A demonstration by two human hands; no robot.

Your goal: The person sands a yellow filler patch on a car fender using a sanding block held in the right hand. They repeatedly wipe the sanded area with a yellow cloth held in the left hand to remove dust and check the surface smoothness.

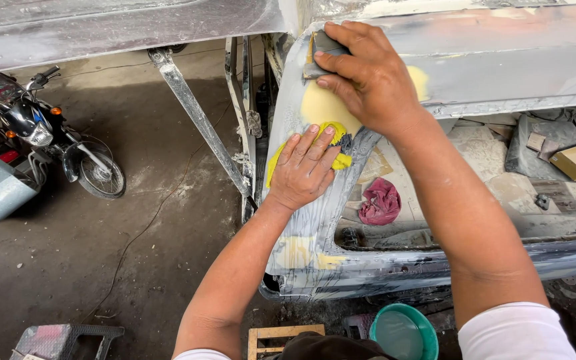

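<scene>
Yellow filler (321,107) partly smoothed at car panel (501,67) corner; right hand (368,73) gripping sanding block (325,50), left hand (305,167) lying flat, pressing yellow cloth (338,160) below; lower patch remaining.

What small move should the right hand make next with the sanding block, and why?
Probably draw the sanding block down over the yellow filler patch. The right hand presses it at the patch's upper edge, while the left hand lies flat on the car panel below.

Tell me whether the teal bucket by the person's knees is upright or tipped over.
Upright. The teal bucket shows its round rim facing up toward the camera, standing on the floor below the sanded car body panel. Whether it holds anything, cannot tell.
</scene>
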